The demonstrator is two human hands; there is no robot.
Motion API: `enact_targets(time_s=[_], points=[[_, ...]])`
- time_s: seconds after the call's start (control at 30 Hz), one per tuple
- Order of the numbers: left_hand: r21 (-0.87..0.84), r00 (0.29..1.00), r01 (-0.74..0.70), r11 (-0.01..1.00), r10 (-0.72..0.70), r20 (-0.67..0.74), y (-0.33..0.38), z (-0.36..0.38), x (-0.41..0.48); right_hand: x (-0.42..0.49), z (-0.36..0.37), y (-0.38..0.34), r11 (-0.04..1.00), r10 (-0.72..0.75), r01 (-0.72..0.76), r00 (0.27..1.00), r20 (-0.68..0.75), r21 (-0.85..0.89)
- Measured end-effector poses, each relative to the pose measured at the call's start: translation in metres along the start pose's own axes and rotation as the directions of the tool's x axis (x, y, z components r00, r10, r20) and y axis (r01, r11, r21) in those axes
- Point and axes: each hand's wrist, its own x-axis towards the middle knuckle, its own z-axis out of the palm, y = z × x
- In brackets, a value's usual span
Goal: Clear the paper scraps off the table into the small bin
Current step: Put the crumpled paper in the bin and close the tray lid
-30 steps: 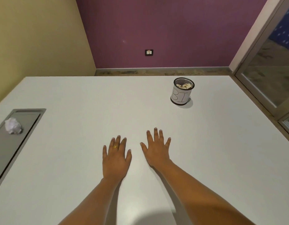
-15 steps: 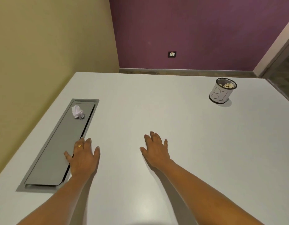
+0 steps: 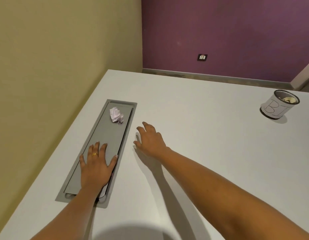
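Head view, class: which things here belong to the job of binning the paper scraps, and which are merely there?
Belongs to the job:
crumpled paper ball
small bin
left hand
right hand

Merely there:
grey cable hatch
wall socket
white table

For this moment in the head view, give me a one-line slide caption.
Left hand flat on the grey panel, right hand reaching toward the crumpled paper; bin far right.
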Motion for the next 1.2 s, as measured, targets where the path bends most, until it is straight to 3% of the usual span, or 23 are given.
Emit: enact_targets(time_s=[0.43, 0.63, 0.9, 1.1, 1.2], points=[[0.051, 0.999, 0.022, 0.998, -0.02, -0.037, -0.001, 0.006, 0.002, 0.101, 0.012, -0.058, 0.985, -0.173, 0.173, 0.985, -0.026, 0.0], [0.072, 0.999, 0.022, 0.997, -0.02, -0.03, 0.0, 0.006, 0.003, 0.115, 0.022, -0.056, 0.995, -0.077, 0.086, 0.986, 0.146, -0.057], [0.08, 0.999, 0.023, 0.997, -0.021, -0.026, 0.001, 0.004, 0.003, 0.096, 0.032, -0.051, 0.975, -0.19, 0.182, 0.98, -0.055, -0.125], [0.062, 0.999, 0.011, 0.998, -0.008, -0.05, -0.002, 0.006, 0.002, 0.072, 0.035, -0.051, 0.98, -0.173, 0.179, 0.983, -0.069, 0.089], [0.053, 0.999, 0.006, 0.999, -0.003, -0.049, -0.002, 0.005, 0.003, 0.056, 0.035, -0.045, 0.943, -0.068, 0.086, 0.996, -0.065, 0.321]])
